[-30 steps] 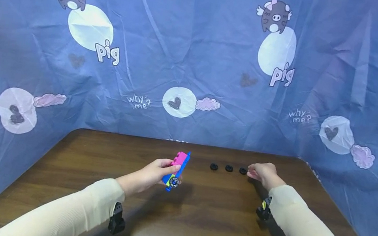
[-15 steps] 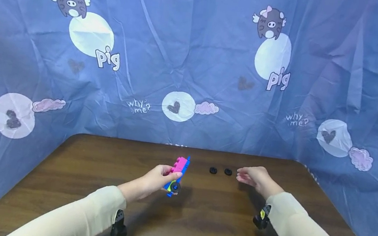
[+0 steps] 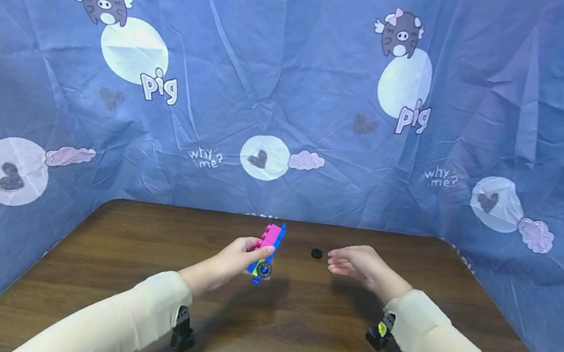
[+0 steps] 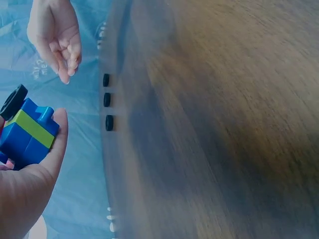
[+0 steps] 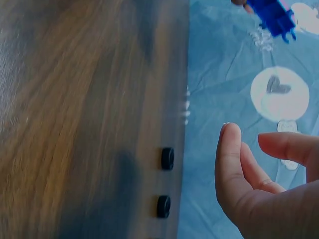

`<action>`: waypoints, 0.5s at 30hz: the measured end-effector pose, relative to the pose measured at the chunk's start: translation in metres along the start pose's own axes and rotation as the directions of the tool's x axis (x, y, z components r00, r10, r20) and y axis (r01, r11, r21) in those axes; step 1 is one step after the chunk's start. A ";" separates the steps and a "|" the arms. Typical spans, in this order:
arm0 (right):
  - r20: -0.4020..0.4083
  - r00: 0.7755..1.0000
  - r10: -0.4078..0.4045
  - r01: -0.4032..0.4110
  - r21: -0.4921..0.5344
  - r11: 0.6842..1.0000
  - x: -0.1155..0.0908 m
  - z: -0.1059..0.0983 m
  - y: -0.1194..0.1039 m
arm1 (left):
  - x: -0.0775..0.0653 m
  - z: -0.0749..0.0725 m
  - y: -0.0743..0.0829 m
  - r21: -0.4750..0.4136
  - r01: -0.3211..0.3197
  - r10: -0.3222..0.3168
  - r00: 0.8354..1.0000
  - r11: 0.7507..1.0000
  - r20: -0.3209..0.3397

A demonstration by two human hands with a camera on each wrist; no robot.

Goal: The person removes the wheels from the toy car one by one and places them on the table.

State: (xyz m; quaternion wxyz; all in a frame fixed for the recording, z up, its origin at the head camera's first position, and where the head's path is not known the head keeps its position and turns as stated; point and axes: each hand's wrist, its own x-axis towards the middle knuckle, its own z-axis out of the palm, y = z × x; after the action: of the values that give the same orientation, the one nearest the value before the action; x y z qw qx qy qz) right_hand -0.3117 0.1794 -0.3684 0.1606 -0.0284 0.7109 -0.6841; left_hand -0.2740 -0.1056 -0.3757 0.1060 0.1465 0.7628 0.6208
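Note:
My left hand [image 3: 228, 261] grips a toy car of building bricks [image 3: 273, 235], held up over the table. It has pink bricks on a blue base, a lime stripe and a black wheel [image 3: 264, 269] on its near side. My right hand [image 3: 363, 268] hovers to the right of one loose black wheel [image 3: 317, 253]. Thumb and fingers are loosely bent with a gap between them in the right wrist view, nothing in it. Three loose wheels stand in a row in the left wrist view, the nearest wheel [image 4: 109, 122] lowest there; in the head view the right hand hides the others.
The brown wooden table [image 3: 287, 343] ends at a blue printed cloth [image 3: 294, 82] hanging behind and along both sides. A black camera [image 3: 183, 331] is strapped to the left wrist, and another black camera [image 3: 380, 332] to the right.
My right hand has moved left along the row of wheels, covering more of them in the head view. My left hand stays nearly in place, still gripping the toy car.

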 end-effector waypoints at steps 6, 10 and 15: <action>0.071 0.997 -0.041 0.042 -0.021 0.999 -0.003 0.013 -0.001 | 0.001 -0.001 -0.001 -0.023 -0.024 0.025 0.999 0.999 0.037; 0.102 0.994 -0.040 0.044 -0.042 0.998 -0.005 0.021 -0.001 | 0.001 0.001 -0.003 -0.020 -0.031 0.032 0.999 0.999 0.039; 0.146 0.988 -0.042 0.054 -0.082 0.995 -0.010 0.033 -0.005 | 0.002 0.002 0.000 0.025 -0.029 0.028 0.999 0.999 0.029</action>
State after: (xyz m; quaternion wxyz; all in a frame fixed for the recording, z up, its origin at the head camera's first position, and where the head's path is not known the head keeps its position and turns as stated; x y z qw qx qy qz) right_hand -0.2943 0.1497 -0.3623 0.1938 -0.1017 0.7252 -0.6529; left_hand -0.2752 -0.1035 -0.3756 0.1064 0.1676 0.7669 0.6103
